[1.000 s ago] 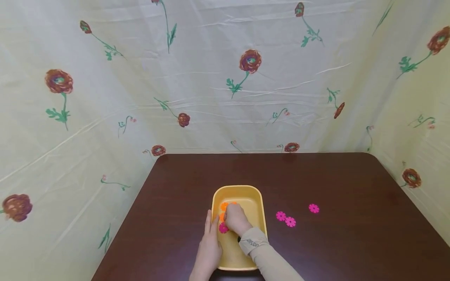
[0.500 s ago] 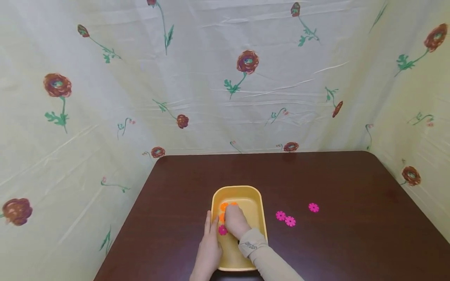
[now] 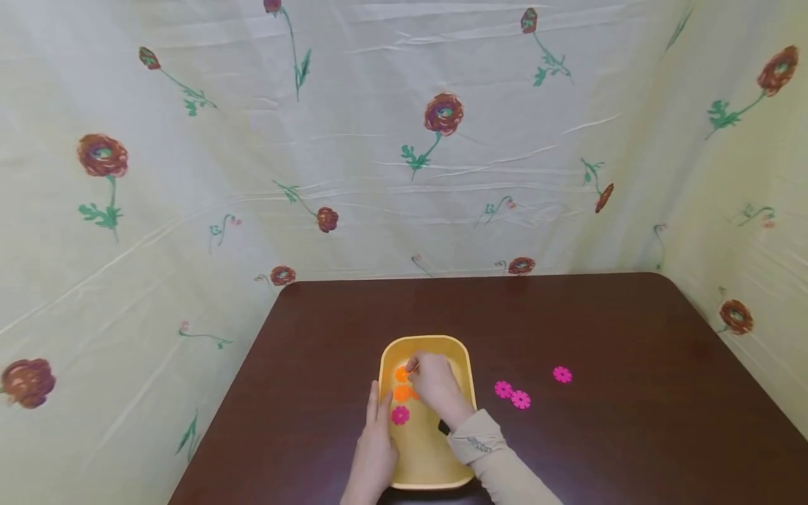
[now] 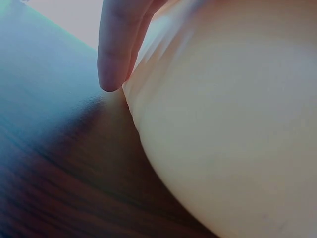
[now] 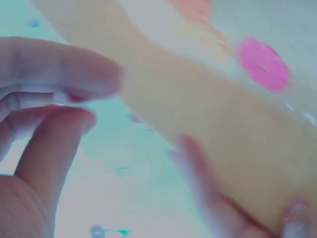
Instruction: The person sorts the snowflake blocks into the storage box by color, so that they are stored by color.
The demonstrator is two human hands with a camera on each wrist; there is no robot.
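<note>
A yellow tray (image 3: 459, 365) stands on the dark table near its front edge. My left hand (image 3: 377, 415) lies along the tray's left outer wall with its fingers straight; one finger (image 4: 116, 49) rests against the tray (image 4: 223, 124). My right hand (image 3: 414, 367) hovers inside the tray over two orange flower discs (image 3: 402, 393). Its fingers (image 5: 59, 74) are loosely bent with nothing between them. A pink flower disc (image 3: 400, 415) lies on the tray floor, also visible as a blurred pink disc (image 5: 263, 64).
Three pink flower discs lie on the brown table (image 3: 600, 435) right of the tray: a touching pair (image 3: 512, 394) and a single disc (image 3: 562, 374). A flowered cloth backdrop (image 3: 404, 140) closes in the back and both sides.
My right hand has moved up and to the right inside the tray, uncovering the orange discs and the pink disc. The left hand has stayed at the tray's wall.
</note>
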